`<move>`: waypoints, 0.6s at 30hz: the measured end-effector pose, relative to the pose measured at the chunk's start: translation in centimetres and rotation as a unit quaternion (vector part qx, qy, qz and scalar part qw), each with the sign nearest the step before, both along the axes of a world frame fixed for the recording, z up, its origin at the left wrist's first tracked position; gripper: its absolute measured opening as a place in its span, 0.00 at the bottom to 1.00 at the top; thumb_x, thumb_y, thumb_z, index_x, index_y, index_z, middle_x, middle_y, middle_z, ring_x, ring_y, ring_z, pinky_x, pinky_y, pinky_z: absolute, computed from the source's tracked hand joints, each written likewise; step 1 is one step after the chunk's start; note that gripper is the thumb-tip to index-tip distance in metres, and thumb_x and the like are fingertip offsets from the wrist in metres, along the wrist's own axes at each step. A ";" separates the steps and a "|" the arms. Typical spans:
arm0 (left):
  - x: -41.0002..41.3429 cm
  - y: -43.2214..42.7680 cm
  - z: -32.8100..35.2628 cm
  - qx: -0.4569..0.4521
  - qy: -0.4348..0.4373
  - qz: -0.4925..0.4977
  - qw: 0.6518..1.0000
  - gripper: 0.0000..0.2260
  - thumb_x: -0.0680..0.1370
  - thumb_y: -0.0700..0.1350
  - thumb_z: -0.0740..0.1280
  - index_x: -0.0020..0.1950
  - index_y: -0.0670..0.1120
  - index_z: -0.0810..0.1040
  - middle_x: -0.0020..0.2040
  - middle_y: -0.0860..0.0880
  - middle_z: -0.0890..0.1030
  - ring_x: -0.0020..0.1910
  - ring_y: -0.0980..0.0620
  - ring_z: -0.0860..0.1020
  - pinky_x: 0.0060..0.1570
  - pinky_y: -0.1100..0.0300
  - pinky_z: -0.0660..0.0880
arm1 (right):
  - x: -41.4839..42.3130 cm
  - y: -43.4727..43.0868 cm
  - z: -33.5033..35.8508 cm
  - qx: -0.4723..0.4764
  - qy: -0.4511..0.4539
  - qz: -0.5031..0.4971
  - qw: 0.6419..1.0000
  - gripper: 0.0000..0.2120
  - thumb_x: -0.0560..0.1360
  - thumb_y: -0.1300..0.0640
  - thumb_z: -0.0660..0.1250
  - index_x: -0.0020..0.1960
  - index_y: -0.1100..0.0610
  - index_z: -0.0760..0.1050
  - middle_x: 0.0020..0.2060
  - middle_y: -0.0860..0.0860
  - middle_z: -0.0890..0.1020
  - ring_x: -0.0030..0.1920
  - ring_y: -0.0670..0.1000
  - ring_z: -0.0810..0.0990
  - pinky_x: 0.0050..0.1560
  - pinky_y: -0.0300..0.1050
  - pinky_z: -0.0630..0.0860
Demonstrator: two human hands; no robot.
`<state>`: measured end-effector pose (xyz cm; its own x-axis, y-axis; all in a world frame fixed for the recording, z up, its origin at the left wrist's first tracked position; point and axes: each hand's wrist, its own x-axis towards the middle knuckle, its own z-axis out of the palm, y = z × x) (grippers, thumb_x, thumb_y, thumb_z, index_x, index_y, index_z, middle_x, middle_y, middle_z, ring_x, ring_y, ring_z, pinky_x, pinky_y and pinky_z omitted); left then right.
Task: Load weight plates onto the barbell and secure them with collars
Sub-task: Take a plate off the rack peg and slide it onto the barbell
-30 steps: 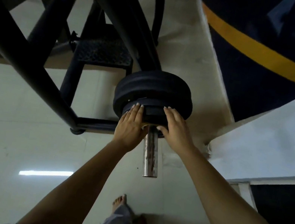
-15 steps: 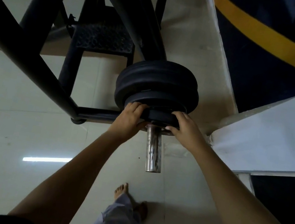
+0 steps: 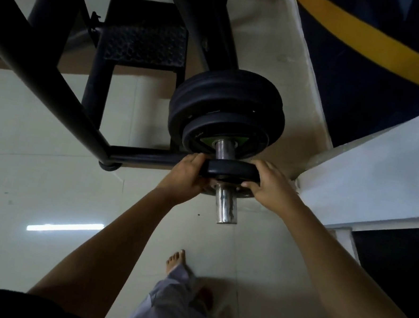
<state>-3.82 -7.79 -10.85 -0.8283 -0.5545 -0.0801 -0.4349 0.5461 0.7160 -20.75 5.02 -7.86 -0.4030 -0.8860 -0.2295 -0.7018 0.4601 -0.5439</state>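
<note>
A chrome barbell sleeve [image 3: 225, 208] points toward me, its end bare. Several black weight plates [image 3: 229, 100] sit stacked far up the sleeve; the nearest of them [image 3: 224, 130] is smaller and shows a green label around the hub. A small black plate [image 3: 230, 169] sits on the sleeve, a short gap of bare chrome away from the stack. My left hand [image 3: 185, 175] grips its left edge and my right hand [image 3: 271, 188] grips its right edge. No collar is in view.
A black steel rack frame [image 3: 46, 91] with a textured step plate [image 3: 146, 42] stands to the left and behind the plates. A white ledge [image 3: 385, 173] and a dark wall with a yellow stripe [image 3: 376, 45] lie to the right. My bare foot [image 3: 177, 261] stands on the pale tiled floor.
The small plate, pressed against the stack before, has slid outward along the sleeve toward me in both hands, opening a gap of bare chrome.
</note>
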 end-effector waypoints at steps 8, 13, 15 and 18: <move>6.1 10.0 0.1 0.050 0.014 0.015 0.999 0.18 0.73 0.43 0.68 0.61 0.42 0.69 0.55 0.43 0.74 0.54 0.47 0.72 0.52 0.60 0.67 | 5.8 9.9 0.1 -0.011 -0.037 0.016 0.999 0.19 0.73 0.59 0.67 0.62 0.57 0.67 0.58 0.55 0.73 0.60 0.54 0.69 0.60 0.45 0.66; 10.3 16.0 2.2 0.072 0.035 0.049 0.996 0.18 0.73 0.45 0.68 0.60 0.44 0.69 0.53 0.49 0.73 0.53 0.50 0.72 0.53 0.58 0.70 | 9.0 14.6 2.6 -0.034 -0.048 0.051 0.997 0.19 0.73 0.58 0.66 0.62 0.53 0.66 0.58 0.51 0.72 0.59 0.51 0.69 0.61 0.47 0.67; 12.1 17.4 3.9 0.059 0.057 0.071 0.994 0.18 0.73 0.46 0.69 0.60 0.44 0.69 0.53 0.48 0.73 0.53 0.50 0.73 0.53 0.56 0.71 | 10.2 15.4 4.5 -0.052 -0.042 0.072 0.995 0.19 0.73 0.58 0.66 0.61 0.52 0.67 0.57 0.50 0.72 0.59 0.50 0.69 0.61 0.47 0.67; 15.2 18.5 6.9 0.021 0.102 0.105 0.989 0.19 0.72 0.47 0.69 0.60 0.45 0.69 0.55 0.46 0.75 0.54 0.49 0.74 0.54 0.54 0.73 | 12.6 15.3 7.7 -0.102 -0.034 0.113 0.988 0.19 0.72 0.59 0.66 0.61 0.52 0.68 0.55 0.48 0.72 0.56 0.48 0.69 0.57 0.44 0.68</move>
